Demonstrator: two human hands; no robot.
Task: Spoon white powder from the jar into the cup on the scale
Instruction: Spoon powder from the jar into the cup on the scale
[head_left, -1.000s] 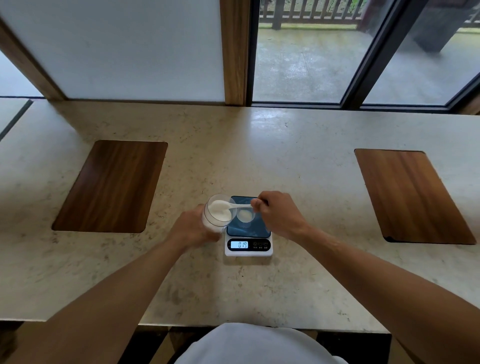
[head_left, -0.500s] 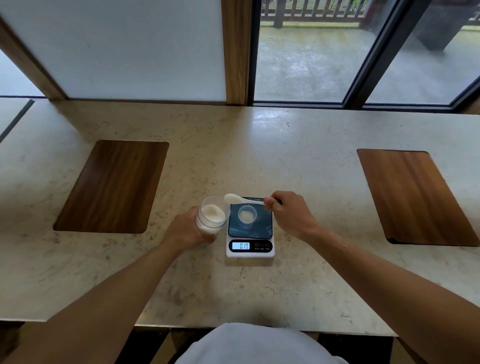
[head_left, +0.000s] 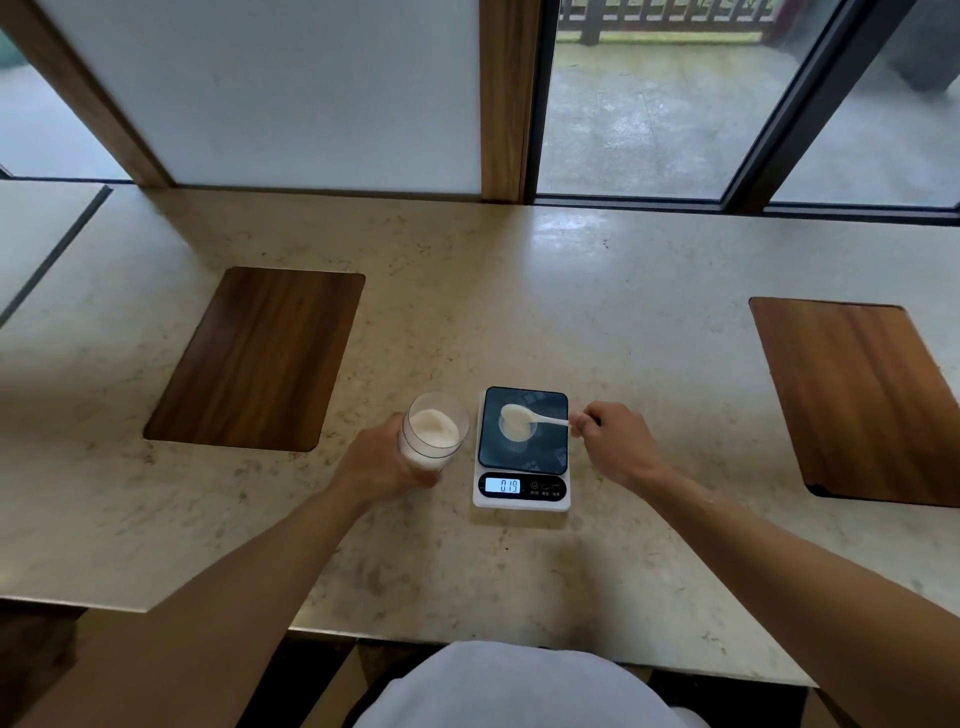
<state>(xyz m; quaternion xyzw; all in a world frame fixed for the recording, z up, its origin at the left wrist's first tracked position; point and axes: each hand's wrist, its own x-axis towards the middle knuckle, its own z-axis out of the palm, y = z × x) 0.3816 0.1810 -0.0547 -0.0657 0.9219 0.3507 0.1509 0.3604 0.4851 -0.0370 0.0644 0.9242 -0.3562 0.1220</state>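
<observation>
A clear jar (head_left: 434, 436) part full of white powder stands just left of the scale, and my left hand (head_left: 382, 462) is wrapped around its near side. The small white scale (head_left: 522, 491) has a dark platform and a lit display. On the platform sits a small clear cup (head_left: 514, 428) holding some powder. My right hand (head_left: 613, 441) pinches the handle of a white spoon (head_left: 524, 415). The spoon's bowl, heaped with powder, hangs over the cup's rim and hides part of it.
The stone counter (head_left: 519, 312) has two inset wooden panels, one at the left (head_left: 254, 358) and one at the right (head_left: 857, 400). A window and wall run along the far edge. My white-clothed lap is below the near edge.
My right hand lifted the loaded spoon out of the jar and carried it right, so that it now sits over the cup. The jar stayed in my left hand.
</observation>
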